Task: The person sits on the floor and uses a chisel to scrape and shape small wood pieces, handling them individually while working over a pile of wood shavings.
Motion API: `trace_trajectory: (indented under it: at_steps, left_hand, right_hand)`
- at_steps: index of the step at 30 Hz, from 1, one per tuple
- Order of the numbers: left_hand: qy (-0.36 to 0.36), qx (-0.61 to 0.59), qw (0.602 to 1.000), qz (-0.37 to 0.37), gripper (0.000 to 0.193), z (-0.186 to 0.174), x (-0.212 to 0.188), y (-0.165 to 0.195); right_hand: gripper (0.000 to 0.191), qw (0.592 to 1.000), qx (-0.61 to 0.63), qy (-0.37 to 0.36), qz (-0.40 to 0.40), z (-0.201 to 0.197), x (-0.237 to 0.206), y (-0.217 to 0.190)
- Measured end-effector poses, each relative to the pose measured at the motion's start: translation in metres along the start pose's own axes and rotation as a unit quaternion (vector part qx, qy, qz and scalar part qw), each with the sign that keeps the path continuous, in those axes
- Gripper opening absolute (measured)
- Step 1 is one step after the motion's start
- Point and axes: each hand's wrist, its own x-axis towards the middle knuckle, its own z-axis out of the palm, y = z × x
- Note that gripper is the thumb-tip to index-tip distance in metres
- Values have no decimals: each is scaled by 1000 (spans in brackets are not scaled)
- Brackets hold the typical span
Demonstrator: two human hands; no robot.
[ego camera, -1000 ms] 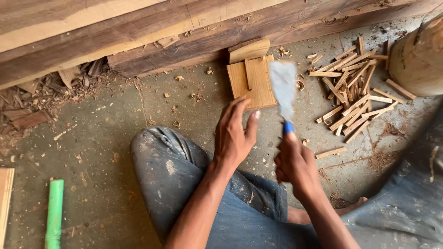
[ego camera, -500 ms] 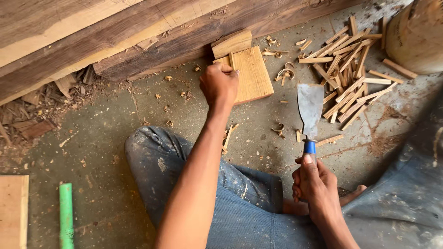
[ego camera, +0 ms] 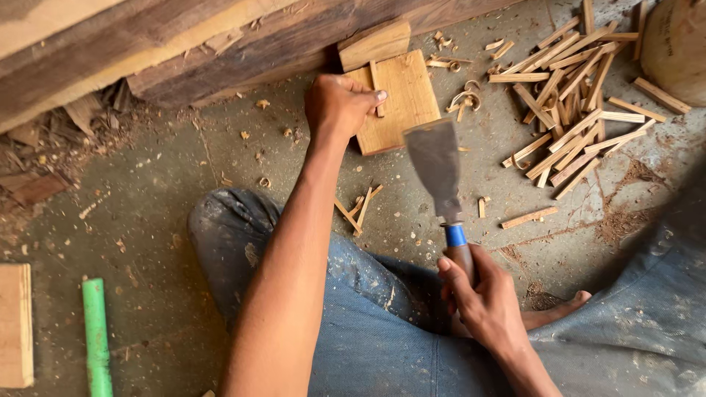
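On the pale square board (ego camera: 401,99), left hand (ego camera: 340,104) pinches a thin stick (ego camera: 376,88); right hand (ego camera: 482,294) grips a broad-bladed chisel (ego camera: 440,173).

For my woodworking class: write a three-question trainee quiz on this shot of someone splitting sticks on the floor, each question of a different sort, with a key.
1. True or false: the left hand holds a thin wood strip upright on the square wooden board.
2. What does the right hand grip? A) a hammer B) a broad flat blade with a blue-banded handle C) a saw
3. Fill in: the pile of cut sticks lies to the ____ of the board in the picture.

Key: 1 true; 2 B; 3 right.
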Motion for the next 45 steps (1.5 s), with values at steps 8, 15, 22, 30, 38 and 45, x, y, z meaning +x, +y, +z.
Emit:
trace_trajectory:
  at_steps: [8,15,22,30,38,45]
  left_hand:
    - [23,83,995,48,18,-10,-10,5]
    - [28,71,995,71,17,-11,-11,7]
    - [94,183,926,316,27,-15,-68,-1]
    - [-93,321,840,427,81,-26,-178,-63]
    - [-153,307,839,422,85,-41,-163,-38]
    - [-94,357,816,444,80,-30,-104,-44]
  right_hand:
    - [62,1000,7,-1,2,26,8,-34]
    - [56,999,21,4,-33,40,22,-40]
    - [51,997,-56,38,-36,47,28,-30]
    - [46,991,-79,71,-87,49,32,-16]
    - [44,981,-81,92,-153,58,38,-17]
    - [47,995,-1,73,-69,72,89,-51]
